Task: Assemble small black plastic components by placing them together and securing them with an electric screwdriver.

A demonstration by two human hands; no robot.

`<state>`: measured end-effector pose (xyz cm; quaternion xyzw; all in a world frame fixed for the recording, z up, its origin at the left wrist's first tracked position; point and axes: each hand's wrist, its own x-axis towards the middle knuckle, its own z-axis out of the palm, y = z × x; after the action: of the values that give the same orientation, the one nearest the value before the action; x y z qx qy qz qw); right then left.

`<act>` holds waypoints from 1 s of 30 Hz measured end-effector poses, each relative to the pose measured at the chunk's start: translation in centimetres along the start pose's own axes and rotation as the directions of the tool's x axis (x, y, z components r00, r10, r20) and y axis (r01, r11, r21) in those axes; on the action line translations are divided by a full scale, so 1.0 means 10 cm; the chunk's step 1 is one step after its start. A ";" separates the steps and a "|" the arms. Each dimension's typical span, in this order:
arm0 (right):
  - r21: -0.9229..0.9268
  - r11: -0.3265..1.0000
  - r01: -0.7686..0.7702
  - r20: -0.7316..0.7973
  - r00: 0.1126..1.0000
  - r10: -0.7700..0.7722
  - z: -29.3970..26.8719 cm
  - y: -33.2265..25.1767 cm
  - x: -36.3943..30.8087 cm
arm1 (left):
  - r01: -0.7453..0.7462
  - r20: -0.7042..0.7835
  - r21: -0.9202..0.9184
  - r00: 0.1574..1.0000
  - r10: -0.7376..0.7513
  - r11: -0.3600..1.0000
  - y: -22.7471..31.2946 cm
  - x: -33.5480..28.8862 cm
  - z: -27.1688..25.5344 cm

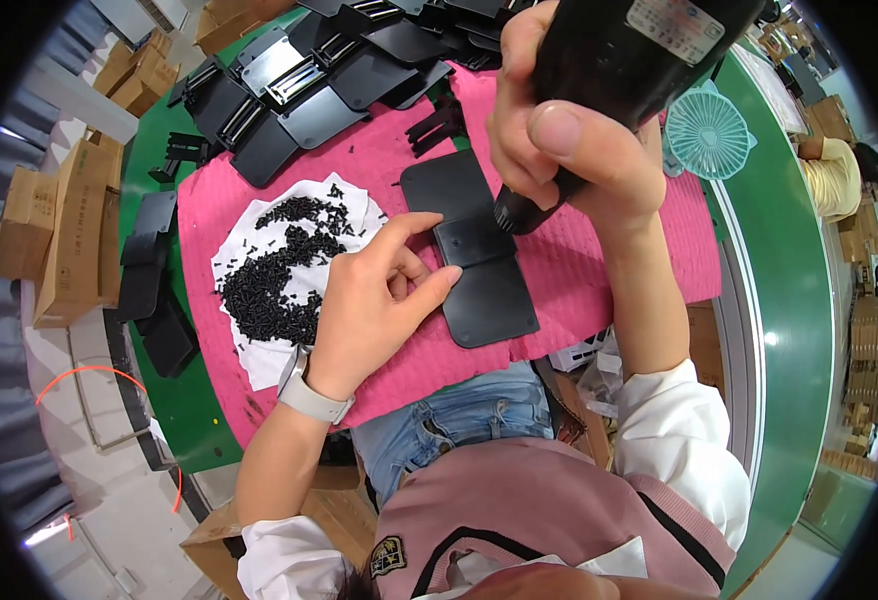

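A black electric screwdriver [609, 75] is gripped in my right hand [584, 150], its nose tilted down to the left. The tip is at the right edge of the middle section of a black jointed plate [487, 295]. Whether it touches a screw there is hidden. That plate lies flat on the pink mat, with two rounded panels on either side of a narrower middle block. My left hand [374, 290] holds the block's left side between thumb and forefinger, other fingers curled. Beside it, many small black screws [279, 290] lie heaped on a white cloth [262, 372].
Black plates with metal rods [294, 85] are piled at the back of the green table [799, 300]. More black plates [149, 270] stand at the left edge. Under the work lies a pink foam mat [599, 275]. A small teal fan [711, 130] is at the right. Cardboard boxes [77, 235] stand beyond.
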<state>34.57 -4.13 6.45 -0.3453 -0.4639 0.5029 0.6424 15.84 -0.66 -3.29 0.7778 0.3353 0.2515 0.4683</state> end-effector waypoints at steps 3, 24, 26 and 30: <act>-0.045 0.999 -0.027 -0.030 0.999 0.025 -0.02 0.02 0.00 | 0.005 0.002 -0.006 1.000 -0.004 1.000 -0.01 0.00 0.00; -0.129 0.936 0.326 0.295 0.914 -0.278 -0.17 0.32 0.07 | -0.008 0.003 0.000 1.000 0.008 1.000 -0.03 0.01 -0.01; 0.010 0.943 0.333 0.275 0.906 -0.323 -0.16 0.29 0.10 | 0.007 0.006 -0.006 1.000 -0.007 1.000 0.01 0.02 -0.02; 0.518 0.827 0.219 -0.047 0.973 -0.228 0.18 0.28 0.01 | 0.026 -0.006 -0.035 1.000 -0.026 0.999 0.00 0.02 0.02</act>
<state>31.95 -3.36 4.47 -0.0984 -0.3533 0.5336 0.7621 16.10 -0.61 -3.38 0.7642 0.3425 0.2537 0.4841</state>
